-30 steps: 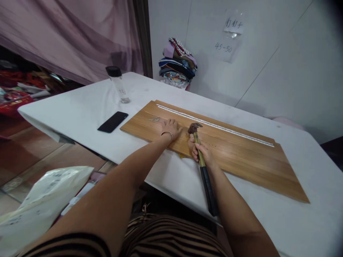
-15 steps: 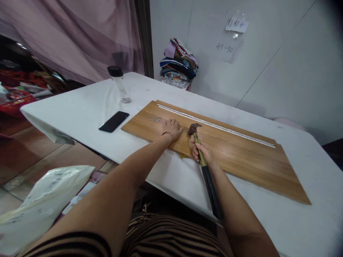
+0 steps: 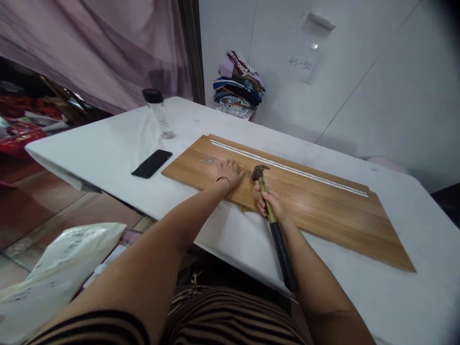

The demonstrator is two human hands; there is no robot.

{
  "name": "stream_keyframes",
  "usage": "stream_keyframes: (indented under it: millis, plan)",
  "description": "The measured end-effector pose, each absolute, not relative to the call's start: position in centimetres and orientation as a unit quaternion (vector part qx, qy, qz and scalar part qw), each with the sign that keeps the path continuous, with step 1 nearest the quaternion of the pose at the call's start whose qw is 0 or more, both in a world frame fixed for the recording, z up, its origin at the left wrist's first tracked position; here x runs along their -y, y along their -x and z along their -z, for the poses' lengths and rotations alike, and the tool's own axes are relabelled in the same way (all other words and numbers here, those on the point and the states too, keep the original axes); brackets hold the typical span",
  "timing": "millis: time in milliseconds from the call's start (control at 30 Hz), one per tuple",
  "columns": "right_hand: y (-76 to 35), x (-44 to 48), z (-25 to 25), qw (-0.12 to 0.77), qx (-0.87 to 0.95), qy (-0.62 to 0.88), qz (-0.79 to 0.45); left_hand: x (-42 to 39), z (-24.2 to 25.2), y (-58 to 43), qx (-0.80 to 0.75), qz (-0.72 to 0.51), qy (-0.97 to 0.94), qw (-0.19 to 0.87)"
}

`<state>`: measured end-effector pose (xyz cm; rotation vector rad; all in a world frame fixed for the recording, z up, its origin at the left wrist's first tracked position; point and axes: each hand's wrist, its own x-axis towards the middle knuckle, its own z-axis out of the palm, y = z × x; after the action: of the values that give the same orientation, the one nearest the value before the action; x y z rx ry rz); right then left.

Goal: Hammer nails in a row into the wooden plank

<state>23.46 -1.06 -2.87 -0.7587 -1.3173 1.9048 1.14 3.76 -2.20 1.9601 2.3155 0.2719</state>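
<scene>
My left hand (image 3: 229,173) lies flat on a wooden board (image 3: 334,211), fingers stretched out. Just beyond its fingertips, a few nails (image 3: 207,160) lie loose on the wood. My right hand (image 3: 269,203) is wrapped round the handle of a claw hammer (image 3: 282,254), high up near the head. The rusty head sits low over the board, to the right of my left hand; I cannot tell whether it touches the wood. A short row of small dark dots shows on the board right of the hammer. Two white measuring strips (image 3: 287,167) run along the board's far side.
The board rests on a white table (image 3: 118,139). Left of it are a black phone (image 3: 151,163) and a clear bottle with a black lid (image 3: 158,112). Folded clothes (image 3: 239,86) are stacked behind the table by the wall. A white plastic bag (image 3: 72,258) lies at lower left.
Both hands and the hammer stay almost where they were. The view has shifted very slightly, and the upper paper on the wall now appears folded or curled, its writing hidden.
</scene>
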Motion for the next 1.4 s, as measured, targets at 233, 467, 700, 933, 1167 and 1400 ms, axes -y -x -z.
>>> stream_keyframes:
  millis: [233, 467, 700, 933, 1167, 1400]
  plan:
    - [-23.39, 0.9, 3.01, 0.342, 0.502, 0.295, -0.738, -3.7, 2.0, -1.2, -0.758, -0.089, -0.644, 0.055]
    - [-23.54, 1.07, 2.96, 0.347, 0.509, 0.288, -0.733, -3.77, 2.24, -1.13, -0.759, -0.098, -0.641, 0.054]
    - [-23.49, 0.99, 2.91, 0.341, 0.503, 0.3, -0.735, -3.84, 2.31, -1.07, -0.756, -0.102, -0.644, 0.056]
    - [-23.42, 0.99, 3.07, 0.348, 0.502, 0.295, -0.735, -3.88, 2.42, -1.05, -0.755, -0.103, -0.646, 0.051]
    - [-23.45, 1.05, 2.98, 0.353, 0.506, 0.292, -0.731, -3.84, 2.38, -1.04, -0.758, -0.103, -0.642, 0.052]
    - [-23.57, 1.01, 2.91, 0.338, 0.502, 0.307, -0.734, -3.78, 2.29, -1.1, -0.757, -0.109, -0.642, 0.051]
